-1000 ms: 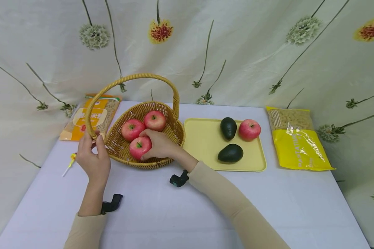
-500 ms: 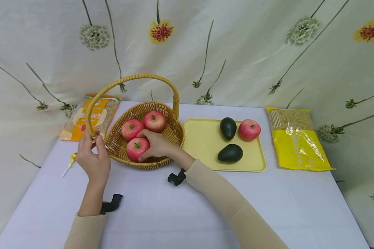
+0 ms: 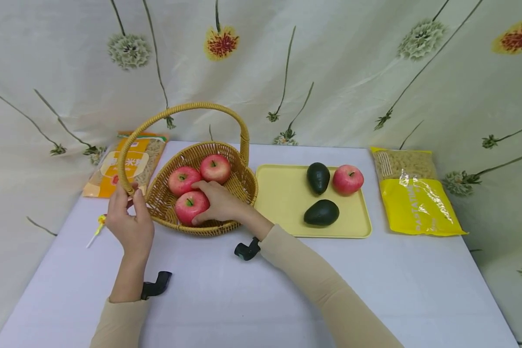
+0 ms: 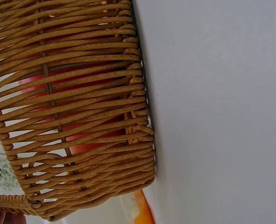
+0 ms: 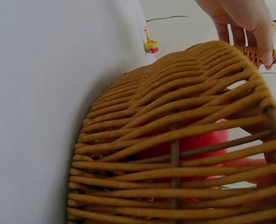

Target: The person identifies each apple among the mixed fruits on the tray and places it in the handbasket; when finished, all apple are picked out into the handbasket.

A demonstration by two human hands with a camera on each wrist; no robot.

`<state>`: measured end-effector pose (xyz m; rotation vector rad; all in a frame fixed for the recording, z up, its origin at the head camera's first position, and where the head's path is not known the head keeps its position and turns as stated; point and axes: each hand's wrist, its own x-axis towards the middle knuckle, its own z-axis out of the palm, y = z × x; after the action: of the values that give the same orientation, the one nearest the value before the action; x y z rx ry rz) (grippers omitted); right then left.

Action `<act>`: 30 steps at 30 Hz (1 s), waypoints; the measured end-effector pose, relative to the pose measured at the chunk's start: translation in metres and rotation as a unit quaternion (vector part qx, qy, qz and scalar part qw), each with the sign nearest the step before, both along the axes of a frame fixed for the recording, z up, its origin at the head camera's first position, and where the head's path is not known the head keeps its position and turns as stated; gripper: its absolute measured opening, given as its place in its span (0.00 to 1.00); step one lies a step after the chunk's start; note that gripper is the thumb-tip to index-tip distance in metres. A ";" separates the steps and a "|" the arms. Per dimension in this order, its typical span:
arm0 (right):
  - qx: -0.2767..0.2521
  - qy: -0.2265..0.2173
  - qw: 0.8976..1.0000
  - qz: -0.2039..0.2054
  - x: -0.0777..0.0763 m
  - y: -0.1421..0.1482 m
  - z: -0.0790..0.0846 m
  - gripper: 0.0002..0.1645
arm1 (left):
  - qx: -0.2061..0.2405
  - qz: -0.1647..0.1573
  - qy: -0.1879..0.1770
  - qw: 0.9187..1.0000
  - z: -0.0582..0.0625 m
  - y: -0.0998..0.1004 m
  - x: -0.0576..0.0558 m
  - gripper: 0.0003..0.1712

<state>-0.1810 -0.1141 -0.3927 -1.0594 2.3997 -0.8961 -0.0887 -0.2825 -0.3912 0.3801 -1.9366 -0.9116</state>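
A brown wicker basket with a tall arched handle stands at the left of the table, with three red apples inside. My left hand pinches the left foot of that handle between thumb and fingers. Inside the basket, my right hand grips the front apple, thumb at its near side and fingers at its far side. Behind it lie a left apple and a back apple. In the right wrist view the weave hides most of the right hand and the apple.
A yellow tray right of the basket carries two avocados and an apple. A yellow pasta bag lies at far right. An orange bag lies behind the left hand, a lollipop left of it.
My right hand has shifted the front apple slightly left inside the basket, closer to the left apple, and still holds it. My left hand has stayed on the handle.
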 end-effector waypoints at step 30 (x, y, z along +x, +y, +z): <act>-0.192 0.026 0.975 -0.109 0.036 0.179 0.040 0.43 | 0.006 0.005 0.000 1.000 -0.002 -0.001 -0.001 0.18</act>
<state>-0.1447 0.0651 -0.3531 -0.9663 2.4794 -1.4707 -0.0897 -0.2838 -0.3931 0.3965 -1.9293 -0.9172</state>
